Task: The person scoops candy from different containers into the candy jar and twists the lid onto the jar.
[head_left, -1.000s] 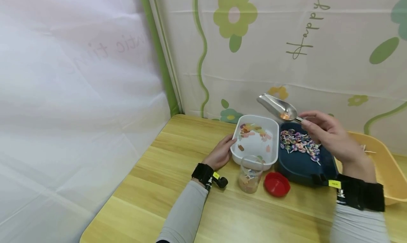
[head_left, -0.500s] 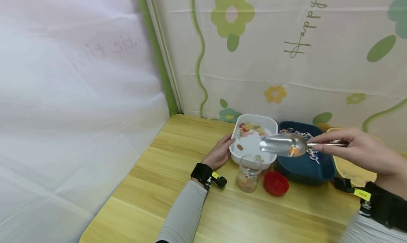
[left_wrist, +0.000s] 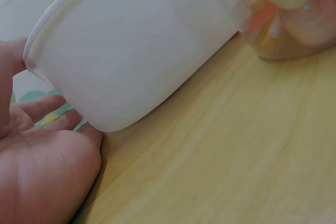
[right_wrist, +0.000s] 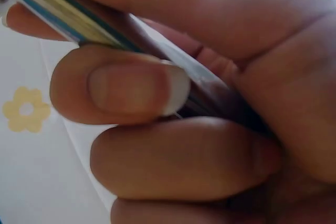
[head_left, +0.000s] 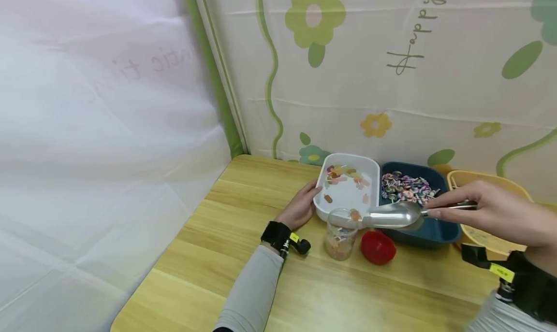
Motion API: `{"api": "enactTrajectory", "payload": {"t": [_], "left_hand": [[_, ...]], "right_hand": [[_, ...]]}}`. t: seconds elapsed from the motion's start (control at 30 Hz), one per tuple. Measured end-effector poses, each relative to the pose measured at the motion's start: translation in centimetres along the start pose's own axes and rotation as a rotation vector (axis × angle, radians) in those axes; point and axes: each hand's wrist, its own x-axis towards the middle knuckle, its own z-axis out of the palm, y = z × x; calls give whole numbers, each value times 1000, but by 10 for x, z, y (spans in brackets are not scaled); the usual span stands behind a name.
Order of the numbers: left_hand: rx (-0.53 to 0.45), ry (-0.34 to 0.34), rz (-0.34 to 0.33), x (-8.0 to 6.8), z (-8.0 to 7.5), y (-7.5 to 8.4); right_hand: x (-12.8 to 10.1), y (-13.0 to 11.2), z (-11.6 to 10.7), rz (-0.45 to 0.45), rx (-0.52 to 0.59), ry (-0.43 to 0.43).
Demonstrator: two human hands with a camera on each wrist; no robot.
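Note:
My right hand grips the handle of a metal scoop, its fingers curled round the handle in the right wrist view. The scoop tips down to the left, its lip at the mouth of a clear jar. An orange lollipop-shaped piece lies at that lip. Small colourful pieces fill the bottom of the jar. My left hand holds the left side of a white tub, thumb at the rim and fingers against the wall. Several candy-like pieces are scattered inside the tub.
A red lid lies right of the jar. Behind the scoop stands a dark blue tub of swirl lollipop pieces, with a yellow tub to its right. A printed curtain hangs behind the wooden table.
My right hand has brought the scoop down from above the blue tub to the jar's mouth. The orange piece has slid to the scoop's lip. My left hand stays on the white tub.

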Motion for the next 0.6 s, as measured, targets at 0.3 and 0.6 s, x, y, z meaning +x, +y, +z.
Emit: {"api": "enactTrajectory", "payload": {"t": [0.3, 0.6], "left_hand": [[11, -4, 9, 1, 3, 6], [7, -7, 26, 2, -2, 10]], "right_hand": [[-21, 24, -8, 70, 14, 88], [-36, 67, -7, 203, -53, 238]]}}
